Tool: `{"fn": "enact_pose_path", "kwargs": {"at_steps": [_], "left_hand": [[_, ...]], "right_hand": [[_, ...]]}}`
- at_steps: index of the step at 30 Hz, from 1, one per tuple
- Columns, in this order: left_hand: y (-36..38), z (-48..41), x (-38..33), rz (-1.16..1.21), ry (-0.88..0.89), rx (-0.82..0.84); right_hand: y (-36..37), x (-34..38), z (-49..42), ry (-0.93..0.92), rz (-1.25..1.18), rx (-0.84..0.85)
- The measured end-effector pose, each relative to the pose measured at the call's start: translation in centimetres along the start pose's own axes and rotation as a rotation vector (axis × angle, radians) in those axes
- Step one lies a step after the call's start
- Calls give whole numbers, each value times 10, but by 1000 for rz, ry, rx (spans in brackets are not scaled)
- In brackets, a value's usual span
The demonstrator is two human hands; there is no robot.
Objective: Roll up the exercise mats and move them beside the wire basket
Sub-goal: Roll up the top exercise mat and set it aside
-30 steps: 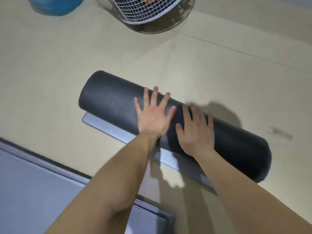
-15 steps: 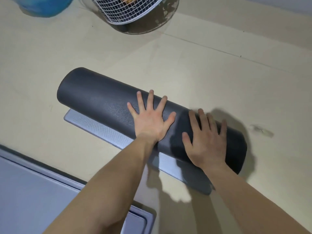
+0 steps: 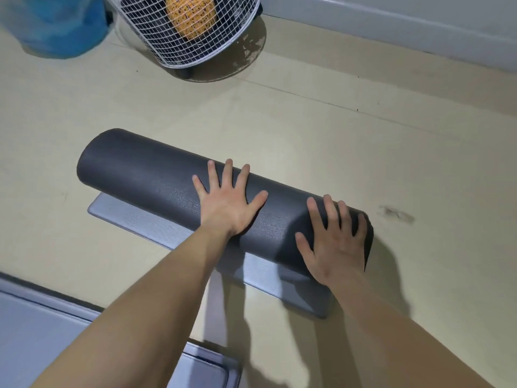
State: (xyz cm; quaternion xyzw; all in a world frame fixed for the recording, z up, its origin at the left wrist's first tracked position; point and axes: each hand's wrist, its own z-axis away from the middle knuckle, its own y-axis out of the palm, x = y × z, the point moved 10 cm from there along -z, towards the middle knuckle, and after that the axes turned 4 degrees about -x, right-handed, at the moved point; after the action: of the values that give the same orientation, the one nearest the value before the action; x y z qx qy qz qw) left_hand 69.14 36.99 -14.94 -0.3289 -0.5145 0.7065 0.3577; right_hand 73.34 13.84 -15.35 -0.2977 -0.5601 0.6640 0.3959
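Our left hand [image 3: 228, 204] and right hand [image 3: 334, 239], both spread flat, press the rolled mat [image 3: 156, 175], which has advanced toward the wire basket [image 3: 195, 37] (only a short flap [image 3: 134, 219] remains unrolled).

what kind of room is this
Probably a home workout or storage corner: a rolled dark mat on a beige floor, a wire basket holding an orange ball, and another grey mat lying flat nearby.

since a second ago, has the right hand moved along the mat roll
Yes. The right hand has slid rightward along the rolled mat, closer to the dark floor scuff, and now rests at the roll's right end.
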Motion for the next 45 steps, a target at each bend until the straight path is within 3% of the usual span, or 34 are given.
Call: {"fn": "enact_pose_path", "kwargs": {"at_steps": [4,8,18,33,36,41,45], "left_hand": [[-9,20,33,-35,121,18],[-12,26,103,-19,-89,-20],[-4,8,128,30,-82,-187],[-24,-73,134,-16,-31,-167],[-23,-54,126,46,-93,-141],[5,-7,94,360,-267,-112],[7,-11,88,390,-325,-103]], "right_hand": [[0,37,12,-244,59,54],[-8,74,7,-321,77,-42],[9,99,-14,-295,126,-99],[-6,108,-87,-220,135,-111],[-12,109,-79,-241,100,-170],[-20,115,-64,-322,90,-255],[-16,110,-70,-346,27,-226]]}}
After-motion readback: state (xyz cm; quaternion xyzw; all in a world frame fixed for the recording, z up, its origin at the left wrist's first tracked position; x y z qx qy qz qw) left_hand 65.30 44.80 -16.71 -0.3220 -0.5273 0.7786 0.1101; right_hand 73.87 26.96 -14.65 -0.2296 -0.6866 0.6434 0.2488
